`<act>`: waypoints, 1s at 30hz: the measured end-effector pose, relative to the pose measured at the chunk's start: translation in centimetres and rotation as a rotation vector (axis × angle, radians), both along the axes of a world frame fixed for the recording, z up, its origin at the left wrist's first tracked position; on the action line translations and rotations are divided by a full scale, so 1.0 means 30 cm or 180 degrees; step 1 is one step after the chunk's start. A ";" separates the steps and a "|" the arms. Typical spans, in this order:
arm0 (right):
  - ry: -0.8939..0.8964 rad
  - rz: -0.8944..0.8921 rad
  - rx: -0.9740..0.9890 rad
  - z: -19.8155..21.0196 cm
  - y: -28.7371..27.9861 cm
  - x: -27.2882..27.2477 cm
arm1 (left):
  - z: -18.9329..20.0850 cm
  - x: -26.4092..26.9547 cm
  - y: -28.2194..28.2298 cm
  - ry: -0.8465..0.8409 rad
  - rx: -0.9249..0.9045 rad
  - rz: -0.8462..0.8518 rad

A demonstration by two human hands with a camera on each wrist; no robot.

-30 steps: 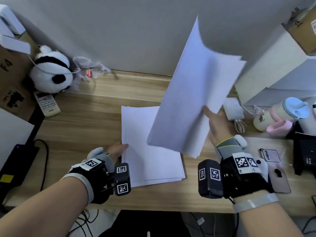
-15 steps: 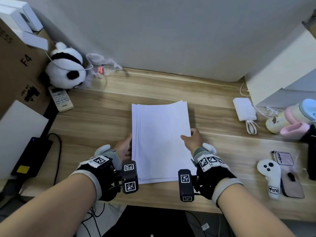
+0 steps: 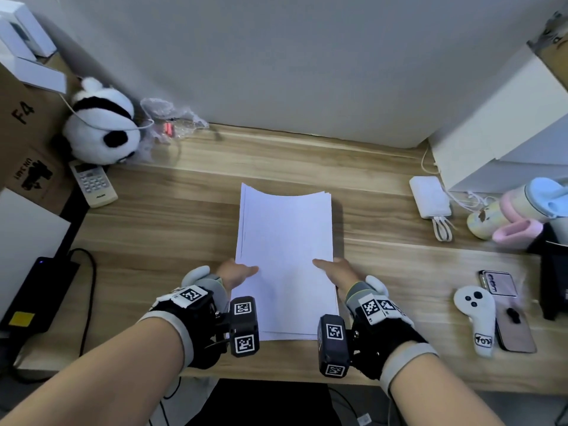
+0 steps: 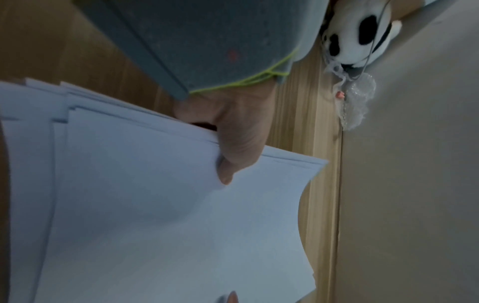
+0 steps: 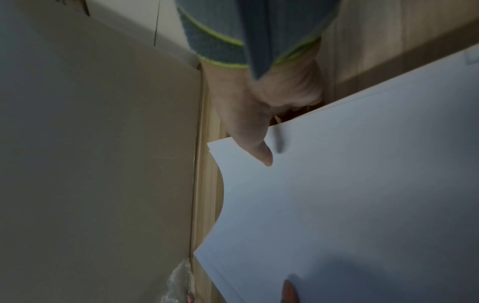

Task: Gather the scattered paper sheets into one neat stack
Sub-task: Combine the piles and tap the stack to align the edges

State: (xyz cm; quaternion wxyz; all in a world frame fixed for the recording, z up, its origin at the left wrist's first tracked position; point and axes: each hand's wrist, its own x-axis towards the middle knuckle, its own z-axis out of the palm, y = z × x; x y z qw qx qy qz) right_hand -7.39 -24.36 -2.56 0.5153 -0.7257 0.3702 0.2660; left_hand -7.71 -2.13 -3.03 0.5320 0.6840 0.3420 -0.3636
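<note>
surface: light wooden desk [image 3: 384, 272] against a grey wall
paper: stack of white paper sheets [image 3: 285, 241] at desk centre, far end bowed upward, left edges uneven
left hand [image 3: 235, 273]: thumb on top, pinching the stack's left edge
right hand [image 3: 338, 272]: thumb on top, pinching the right edge

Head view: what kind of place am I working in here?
Probably a home or small-office desk against a wall. A wooden desktop carries a paper stack, a panda plush, a remote control and a power bank, with cardboard boxes beside it.
</note>
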 end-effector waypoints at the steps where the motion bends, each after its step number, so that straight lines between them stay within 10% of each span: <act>1: -0.0016 -0.0106 0.0068 0.006 0.000 -0.005 | 0.007 -0.004 -0.003 -0.0046 -0.0006 0.0032; 17: -0.2481 -0.0793 0.0941 0.401 0.001 0.122 | 0.363 0.181 -0.042 -0.2069 -0.0573 0.0526; 30: -0.2349 -0.0804 0.0848 0.376 -0.010 0.091 | 0.345 0.132 -0.065 -0.2036 -0.0630 0.0446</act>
